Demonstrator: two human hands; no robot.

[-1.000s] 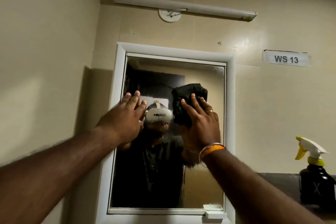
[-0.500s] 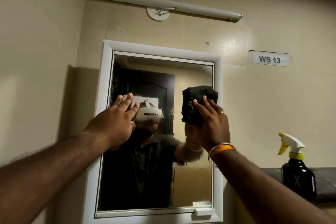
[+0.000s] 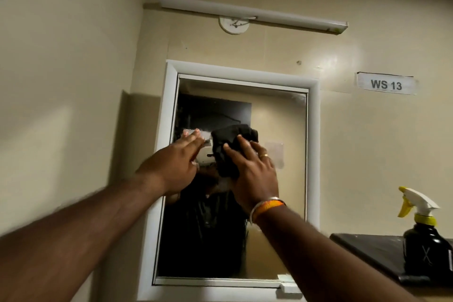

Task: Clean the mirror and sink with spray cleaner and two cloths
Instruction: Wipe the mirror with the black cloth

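A white-framed mirror [image 3: 279, 117] hangs on the beige wall ahead of me. My right hand [image 3: 252, 171] presses a crumpled black cloth [image 3: 229, 144] flat against the glass near its middle, fingers straight over the cloth. My left hand [image 3: 174, 164] lies flat on the glass at the mirror's left side, fingers straight, just left of the cloth. A black spray bottle [image 3: 426, 252] with a white and yellow trigger head stands at the right. The sink and a second cloth are out of sight.
The bottle stands on a dark ledge [image 3: 367, 250] at the lower right. A tube light [image 3: 252, 13] is mounted above the mirror. A "WS 13" label [image 3: 386, 84] is stuck on the wall at the right. A side wall closes in on the left.
My right hand has slid the black cloth leftward across the glass, from the mirror's right part to its middle, close to my left hand. My left hand stays pressed on the left side.
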